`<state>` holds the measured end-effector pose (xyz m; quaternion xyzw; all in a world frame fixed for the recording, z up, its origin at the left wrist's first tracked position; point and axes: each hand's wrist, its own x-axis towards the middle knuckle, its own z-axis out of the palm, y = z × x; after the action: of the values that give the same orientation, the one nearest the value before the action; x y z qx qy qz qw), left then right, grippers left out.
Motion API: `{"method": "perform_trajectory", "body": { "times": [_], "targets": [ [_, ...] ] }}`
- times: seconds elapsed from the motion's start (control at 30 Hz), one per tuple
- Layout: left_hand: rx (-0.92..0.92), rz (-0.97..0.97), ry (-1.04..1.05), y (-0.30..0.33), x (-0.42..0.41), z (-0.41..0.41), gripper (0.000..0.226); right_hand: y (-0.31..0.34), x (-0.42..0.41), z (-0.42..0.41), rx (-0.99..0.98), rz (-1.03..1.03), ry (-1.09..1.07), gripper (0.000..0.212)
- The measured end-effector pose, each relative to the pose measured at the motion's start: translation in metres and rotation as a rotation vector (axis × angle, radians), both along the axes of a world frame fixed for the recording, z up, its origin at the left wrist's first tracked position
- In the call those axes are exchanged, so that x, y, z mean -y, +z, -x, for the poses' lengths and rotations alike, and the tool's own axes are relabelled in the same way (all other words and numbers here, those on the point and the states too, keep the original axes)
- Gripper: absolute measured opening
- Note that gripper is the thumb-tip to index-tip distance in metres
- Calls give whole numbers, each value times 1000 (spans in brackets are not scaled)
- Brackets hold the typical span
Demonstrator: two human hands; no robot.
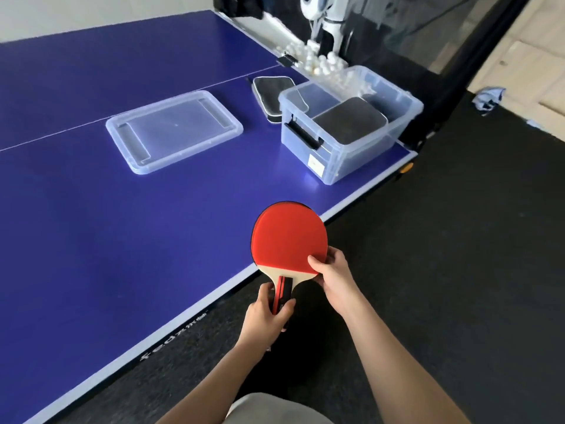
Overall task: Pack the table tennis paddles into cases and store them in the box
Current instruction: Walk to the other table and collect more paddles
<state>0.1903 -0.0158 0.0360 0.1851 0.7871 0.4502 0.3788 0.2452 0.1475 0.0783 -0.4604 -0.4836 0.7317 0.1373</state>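
Red-faced paddle [289, 237], held over the near edge of the blue worktop [91, 209]. A black rim showing along the left and top of the blade suggests a second paddle stacked beneath, though this cannot be confirmed. The blade's base is pale wood; the handle is red and black. The left hand [269, 313] grips the handle, its fingers curled round it and hiding the lower end. The right hand [331, 275] pinches the blade's lower right edge, thumb on the red rubber, fingers behind.

Farther back near the right edge stands the clear box [351, 117], open, with a dark case [351, 120] lying inside; other contents are blurred by the translucent walls. A second black case [270, 93] lies on the worktop just behind the box, partly hidden by it. The lid [174, 130] lies to the left, apart from the box. White balls [318, 61] cluster beyond the box; the machine above them is cut off by the frame.
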Motion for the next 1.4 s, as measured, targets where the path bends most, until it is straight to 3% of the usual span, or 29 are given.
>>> {"method": "perform_trajectory", "body": {
  "times": [0.4, 0.97, 1.4],
  "targets": [
    [32, -62, 298, -6, -6, 94, 32, -9, -17, 145, 49, -6, 228, 43],
    [27, 6, 789, -6, 60, 157, 31, -27, 64, 292, 64, 42, 769, 42],
    [41, 109, 913, -3, 118, 208, 45, -35, 128, 366, 94, 132, 940, 41]
  ]
}}
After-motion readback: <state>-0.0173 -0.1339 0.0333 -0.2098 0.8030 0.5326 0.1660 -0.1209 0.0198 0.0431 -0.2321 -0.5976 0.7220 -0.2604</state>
